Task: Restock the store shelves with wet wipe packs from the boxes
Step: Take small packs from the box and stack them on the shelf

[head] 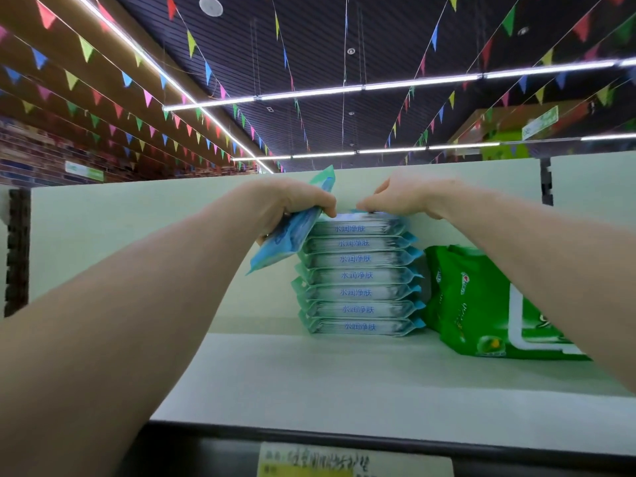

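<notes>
A stack of several flat teal wet wipe packs (358, 275) stands on the top shelf (344, 383) against its pale back panel. My left hand (292, 204) grips a bundle of blue and teal wet wipe packs (285, 235), tilted on edge just left of the stack's top. My right hand (406, 197) reaches over the stack, its fingertips pinching the uppermost pack (358, 215). Both forearms stretch up from the bottom corners of the view.
A large green package (481, 304) lies on the shelf right of the stack, partly behind my right arm. A yellow price label (344, 463) sits on the shelf's dark front rail. The shelf's left part is bare. Slotted uprights (17, 249) flank the back panel.
</notes>
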`<control>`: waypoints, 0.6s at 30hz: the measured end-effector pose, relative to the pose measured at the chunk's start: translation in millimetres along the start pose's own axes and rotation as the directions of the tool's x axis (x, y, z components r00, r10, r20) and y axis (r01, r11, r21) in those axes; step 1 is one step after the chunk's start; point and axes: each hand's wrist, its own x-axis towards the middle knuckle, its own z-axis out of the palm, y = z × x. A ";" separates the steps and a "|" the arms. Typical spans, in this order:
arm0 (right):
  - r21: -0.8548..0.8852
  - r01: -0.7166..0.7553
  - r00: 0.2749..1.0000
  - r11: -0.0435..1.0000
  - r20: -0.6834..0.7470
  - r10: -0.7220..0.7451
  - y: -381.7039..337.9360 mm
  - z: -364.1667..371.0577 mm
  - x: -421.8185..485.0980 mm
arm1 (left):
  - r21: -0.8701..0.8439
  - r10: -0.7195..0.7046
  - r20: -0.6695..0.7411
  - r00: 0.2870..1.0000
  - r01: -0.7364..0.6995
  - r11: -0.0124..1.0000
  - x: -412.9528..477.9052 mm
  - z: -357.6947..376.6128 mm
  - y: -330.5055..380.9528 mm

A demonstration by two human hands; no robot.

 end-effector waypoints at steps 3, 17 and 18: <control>0.032 0.108 0.985 0.994 0.130 -0.111 -5.2 3.3 -7.4 | 0.024 0.013 0.009 1.000 -0.013 1.000 -2.5 -4.6 2.8; -0.014 0.221 0.968 0.975 0.126 -0.218 -5.8 9.6 -4.6 | -0.225 0.146 -0.234 0.961 -0.200 0.954 -9.1 -7.7 3.4; -0.030 0.230 0.966 0.973 0.125 -0.224 -7.0 7.5 -7.0 | -0.238 0.158 -0.242 0.957 -0.216 0.947 -8.4 -6.0 5.0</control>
